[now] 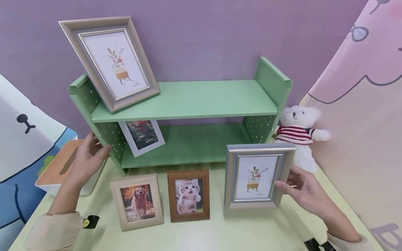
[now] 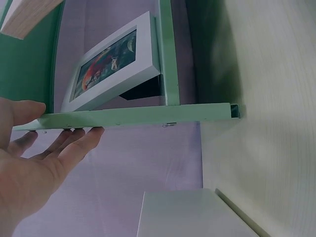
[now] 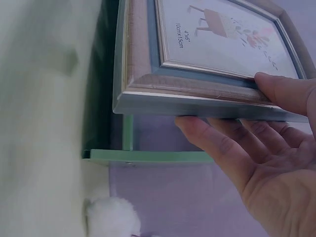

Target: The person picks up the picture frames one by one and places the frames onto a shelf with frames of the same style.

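My left hand [image 1: 87, 161] grips the left side panel of the green shelf [image 1: 188, 101], thumb on one face and fingers on the other; the left wrist view shows the hand [image 2: 44, 163] at the panel's edge. My right hand [image 1: 306, 191] holds a silver-beige frame [image 1: 284, 157] by its right edge, thumb in front and fingers behind, above the table. In the right wrist view the hand [image 3: 266, 158] pinches that frame [image 3: 143, 64]. A larger similar frame [image 1: 138, 45] leans on the top shelf's left end. A white frame [image 1: 159, 134] stands tilted on the lower shelf.
Dog-picture frame [image 1: 118, 205] and brown cat-picture frame [image 1: 205, 198] stand in front of the shelf. A tissue box with an orange-brown lid [image 1: 58, 167] sits at the left, a white teddy bear [image 1: 301, 118] at the right. A purple backdrop [image 1: 201, 35] hangs behind.
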Demonstrator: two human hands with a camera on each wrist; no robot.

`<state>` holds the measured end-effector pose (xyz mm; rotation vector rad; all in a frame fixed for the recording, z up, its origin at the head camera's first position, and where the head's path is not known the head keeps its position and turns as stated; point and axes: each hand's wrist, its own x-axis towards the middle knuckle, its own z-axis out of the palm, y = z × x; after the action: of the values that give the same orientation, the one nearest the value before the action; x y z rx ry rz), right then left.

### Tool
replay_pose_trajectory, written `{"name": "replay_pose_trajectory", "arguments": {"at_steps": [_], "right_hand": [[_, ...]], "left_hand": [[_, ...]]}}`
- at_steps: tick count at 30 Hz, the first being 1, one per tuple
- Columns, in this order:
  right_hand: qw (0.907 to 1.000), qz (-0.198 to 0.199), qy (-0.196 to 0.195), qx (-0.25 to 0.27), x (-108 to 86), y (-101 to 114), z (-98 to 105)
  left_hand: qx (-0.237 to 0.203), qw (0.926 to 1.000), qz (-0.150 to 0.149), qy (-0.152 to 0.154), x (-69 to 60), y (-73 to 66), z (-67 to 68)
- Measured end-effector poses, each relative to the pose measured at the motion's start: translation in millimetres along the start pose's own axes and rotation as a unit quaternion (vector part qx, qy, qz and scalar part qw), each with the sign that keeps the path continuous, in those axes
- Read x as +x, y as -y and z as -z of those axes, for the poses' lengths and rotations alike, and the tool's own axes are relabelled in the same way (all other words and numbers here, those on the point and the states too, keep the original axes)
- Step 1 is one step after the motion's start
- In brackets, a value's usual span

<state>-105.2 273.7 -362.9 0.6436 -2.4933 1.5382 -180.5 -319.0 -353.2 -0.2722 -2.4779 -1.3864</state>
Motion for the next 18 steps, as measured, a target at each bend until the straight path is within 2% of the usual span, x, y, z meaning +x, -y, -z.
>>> {"name": "replay_pose_trajectory", "arguments": {"at_steps": [12,18], "right_hand": [[0.9995,0.016,-0.012,0.025,13.9,25.7,15.6],[0.9977,0.015,-0.016,0.064,21.6,36.2,25.6]], "left_hand": [[0.002,1.0,-0.003,-0.001,0.1,0.2,-0.5],[0.004,0.9999,-0.012,0.0,0.6,0.5,-1.2]]}}
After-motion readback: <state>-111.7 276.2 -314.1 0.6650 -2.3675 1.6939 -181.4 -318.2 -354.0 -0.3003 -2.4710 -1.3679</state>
